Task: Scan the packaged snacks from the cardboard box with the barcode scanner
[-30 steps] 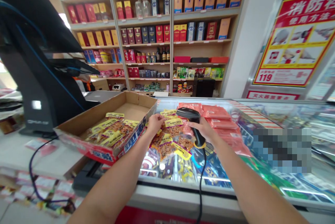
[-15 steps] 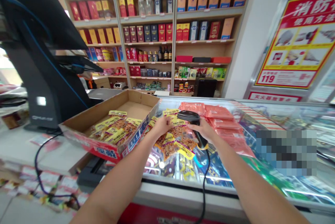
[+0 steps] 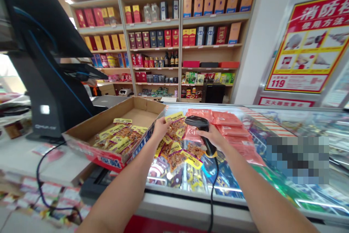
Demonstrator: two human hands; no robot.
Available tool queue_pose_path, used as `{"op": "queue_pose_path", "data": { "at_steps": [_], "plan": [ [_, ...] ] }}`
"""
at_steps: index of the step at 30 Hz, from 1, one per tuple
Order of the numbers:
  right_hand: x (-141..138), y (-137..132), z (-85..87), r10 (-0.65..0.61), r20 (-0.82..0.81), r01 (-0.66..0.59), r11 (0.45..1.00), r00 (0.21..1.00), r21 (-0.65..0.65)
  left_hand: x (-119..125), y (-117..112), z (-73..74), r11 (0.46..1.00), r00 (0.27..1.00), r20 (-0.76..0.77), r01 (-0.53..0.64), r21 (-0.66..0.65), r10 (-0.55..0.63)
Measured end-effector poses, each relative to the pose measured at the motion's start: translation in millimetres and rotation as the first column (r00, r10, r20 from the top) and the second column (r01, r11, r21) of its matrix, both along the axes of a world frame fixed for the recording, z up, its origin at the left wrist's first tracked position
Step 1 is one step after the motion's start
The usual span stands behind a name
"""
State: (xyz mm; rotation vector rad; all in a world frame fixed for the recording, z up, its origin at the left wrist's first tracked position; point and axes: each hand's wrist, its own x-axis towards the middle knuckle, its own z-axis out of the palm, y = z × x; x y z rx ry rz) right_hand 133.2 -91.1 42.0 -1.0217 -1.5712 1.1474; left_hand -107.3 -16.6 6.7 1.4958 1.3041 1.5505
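At left, an open brown cardboard box (image 3: 147, 106) with red-printed sides holds yellow-labelled clear snack packets (image 3: 120, 138). Just beside it, the left hand (image 3: 160, 129) pinches a raised yellow-topped snack packet (image 3: 174, 127) above a heap of similar packets (image 3: 177, 156). The right hand (image 3: 214, 136) closes around the grip of a black handheld barcode scanner (image 3: 197, 123), its black cable (image 3: 212, 189) hanging down. Flat pink-red packets (image 3: 226, 118) lie to the right, on a glass-topped chest freezer (image 3: 191, 202).

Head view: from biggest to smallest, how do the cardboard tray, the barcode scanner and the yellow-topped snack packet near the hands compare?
1. Cardboard tray, clearly the largest.
2. Barcode scanner and yellow-topped snack packet: these look alike in size, and both are close to the camera, so I can't rank them.
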Motion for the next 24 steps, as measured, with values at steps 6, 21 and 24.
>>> {"op": "queue_pose_path", "data": {
  "at_steps": [6, 21, 24],
  "plan": [
    [5.8, -1.5, 2.3, 0.073, 0.048, -0.073, 0.997, 0.996, -0.014, -5.9, -1.4, 2.2, 0.941, 0.941, -0.131, -0.288, 0.179, 0.313],
    [1.4, -4.1, 0.8, 0.121, 0.117, -0.12, 0.993, 0.986, -0.009, -1.7, -13.0, 8.6, 0.909, 0.872, -0.266, -0.367, 0.197, 0.41],
    [0.9, -4.3, 0.1, 0.112, 0.121, -0.111, 0.994, 0.986, -0.021, -1.6, -13.8, 9.6, 0.905, 0.866, -0.271, -0.377, 0.196, 0.42]
  ]
}}
